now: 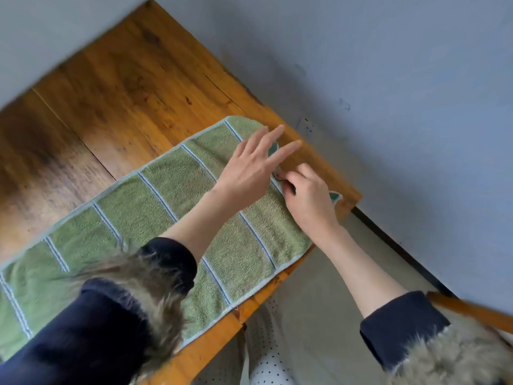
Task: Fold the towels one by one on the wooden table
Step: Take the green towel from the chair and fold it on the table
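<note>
On the towel (177, 195), left hand (249, 165) splayed flat; right hand (308, 198) pinching its edge.

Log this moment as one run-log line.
towel: flat on table | left hand: open over far end | right hand: pinching end edge | fold: not started

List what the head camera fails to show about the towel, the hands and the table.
- Towel: its left end runs off the picture's left edge; the near part is hidden behind the fur-trimmed sleeve.
- Towel's right end: mostly covered by both hands, so its edge cannot be traced.
- Right hand: fingertips curl under, so exactly what they pinch is hidden.
- Left hand: fingertips motion-blurred.
- Table: left side cut off.
- Other towels: none in view.
</note>
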Action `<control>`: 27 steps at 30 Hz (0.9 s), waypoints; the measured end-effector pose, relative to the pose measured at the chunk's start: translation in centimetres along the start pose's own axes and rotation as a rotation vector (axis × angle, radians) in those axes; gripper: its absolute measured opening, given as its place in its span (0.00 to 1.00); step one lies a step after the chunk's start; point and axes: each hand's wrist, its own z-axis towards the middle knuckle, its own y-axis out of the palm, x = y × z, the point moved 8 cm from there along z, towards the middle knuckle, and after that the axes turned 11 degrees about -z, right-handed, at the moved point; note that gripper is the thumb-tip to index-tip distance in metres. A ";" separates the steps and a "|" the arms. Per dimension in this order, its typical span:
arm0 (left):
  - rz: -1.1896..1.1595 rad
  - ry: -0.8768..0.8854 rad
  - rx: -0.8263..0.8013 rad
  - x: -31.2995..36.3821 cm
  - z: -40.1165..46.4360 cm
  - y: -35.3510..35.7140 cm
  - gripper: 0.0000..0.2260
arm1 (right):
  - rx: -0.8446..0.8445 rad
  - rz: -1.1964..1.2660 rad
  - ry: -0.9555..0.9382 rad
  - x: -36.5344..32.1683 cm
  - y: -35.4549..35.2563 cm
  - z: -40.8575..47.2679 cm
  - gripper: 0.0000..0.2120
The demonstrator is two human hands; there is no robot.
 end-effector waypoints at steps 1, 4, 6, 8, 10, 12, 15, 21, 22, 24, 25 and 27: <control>0.028 0.047 -0.053 0.4 0.6 0.4 0.29 | 0.006 0.013 0.002 0.0 -0.2 -0.2 0.07; 0.063 0.036 -0.132 -0.5 1.8 0.3 0.12 | 0.052 0.057 0.033 1.1 -1.3 -0.6 0.06; 0.093 -0.025 -0.129 -1.9 2.5 -0.3 0.09 | 0.038 0.057 0.084 2.5 -1.7 -0.6 0.05; 0.147 -0.050 -0.128 -3.0 3.1 -0.9 0.10 | 0.003 0.033 0.135 4.1 -1.9 -0.3 0.05; 0.210 -0.072 -0.128 -4.0 3.5 -1.3 0.09 | -0.009 0.017 0.190 5.8 -2.0 0.0 0.06; 0.259 -0.096 -0.121 -5.0 3.9 -1.5 0.09 | -0.056 -0.032 0.250 7.1 -1.7 0.0 0.08; 0.270 -0.151 -0.115 -6.1 4.0 -1.5 0.10 | -0.250 -0.173 0.245 8.0 0.0 -0.7 0.14; 0.304 -0.077 -0.097 -6.2 3.5 -1.9 0.09 | -0.453 -0.230 0.308 11.0 0.5 -1.4 0.08; 0.292 -0.048 -0.081 -5.7 3.7 -2.3 0.09 | -0.449 -0.255 0.335 11.5 0.1 -0.9 0.09; 0.277 0.044 -0.038 -4.3 4.4 -3.2 0.07 | -0.397 -0.303 0.394 12.3 -1.1 0.8 0.10; 0.268 0.090 -0.015 -3.6 4.8 -3.7 0.06 | -0.368 -0.316 0.418 12.5 -1.7 1.7 0.11; 0.252 0.132 0.029 -2.8 5.6 -5.0 0.04 | -0.320 -0.314 0.443 12.6 -2.8 3.5 0.10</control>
